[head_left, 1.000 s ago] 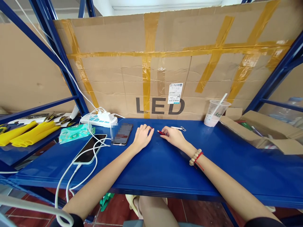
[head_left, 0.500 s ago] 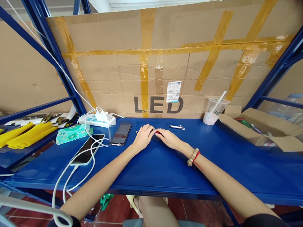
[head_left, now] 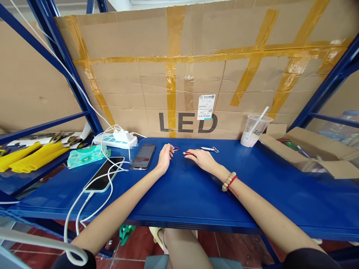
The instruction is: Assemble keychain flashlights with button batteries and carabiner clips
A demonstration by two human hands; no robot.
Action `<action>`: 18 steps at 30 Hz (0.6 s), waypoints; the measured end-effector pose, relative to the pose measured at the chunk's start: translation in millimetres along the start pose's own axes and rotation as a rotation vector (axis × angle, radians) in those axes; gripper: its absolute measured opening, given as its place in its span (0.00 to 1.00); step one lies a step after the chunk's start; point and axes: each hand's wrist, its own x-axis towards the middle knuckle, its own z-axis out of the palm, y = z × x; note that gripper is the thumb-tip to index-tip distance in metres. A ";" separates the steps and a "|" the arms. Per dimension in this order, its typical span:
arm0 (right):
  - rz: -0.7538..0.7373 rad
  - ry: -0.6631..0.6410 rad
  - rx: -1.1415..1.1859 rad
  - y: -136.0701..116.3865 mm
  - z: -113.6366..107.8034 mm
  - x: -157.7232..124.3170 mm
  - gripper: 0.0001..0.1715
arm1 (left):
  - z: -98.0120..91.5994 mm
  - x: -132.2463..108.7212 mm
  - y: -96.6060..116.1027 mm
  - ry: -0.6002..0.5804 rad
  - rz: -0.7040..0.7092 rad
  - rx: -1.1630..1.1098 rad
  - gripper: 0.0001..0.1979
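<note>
My left hand (head_left: 165,160) is closed, fingers curled at the tips round a small red piece with a silver end (head_left: 176,148). Its exact kind is too small to make out. Across a gap to the right, my right hand (head_left: 204,160) pinches a short red cylinder with a dark tip (head_left: 189,153) between thumb and fingers. The two red pieces are apart. Just behind the right hand lies a silver pen-shaped tube with a carabiner-like clip (head_left: 209,149), untouched on the blue tabletop (head_left: 179,198).
Left of the hands lie two phones, a dark one (head_left: 146,157) and a pale-cased one (head_left: 104,175) with white cables, plus a power strip (head_left: 112,140) and a tissue pack (head_left: 86,156). A plastic cup with straw (head_left: 254,130) and an open carton (head_left: 297,153) stand right.
My hands were together and have moved apart, the left slightly leftward. A red piece now shows in each hand, separated by a gap.
</note>
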 end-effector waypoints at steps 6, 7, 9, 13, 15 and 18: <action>-0.038 -0.009 -0.029 -0.9 0.6 0.5 0.18 | -0.1 0.3 -0.8 0.003 -0.013 -0.070 0.11; -0.037 -0.008 -0.036 -1.5 0.2 0.5 0.18 | 0.2 -0.6 -0.5 -0.005 -0.011 -0.066 0.11; -0.039 -0.006 -0.044 -3.0 -0.8 0.4 0.18 | 1.0 -2.5 0.0 -0.020 -0.008 -0.052 0.10; -0.071 -0.003 -0.023 -6.2 -2.5 -0.4 0.18 | 1.7 -4.2 0.6 -0.040 -0.006 -0.013 0.09; -0.088 -0.004 -0.014 -7.6 -3.1 -1.0 0.18 | 1.6 -4.3 1.0 -0.034 -0.010 0.002 0.09; -0.106 -0.027 -0.018 -8.3 -3.4 -1.8 0.18 | 1.3 -4.7 1.9 -0.032 -0.007 0.039 0.09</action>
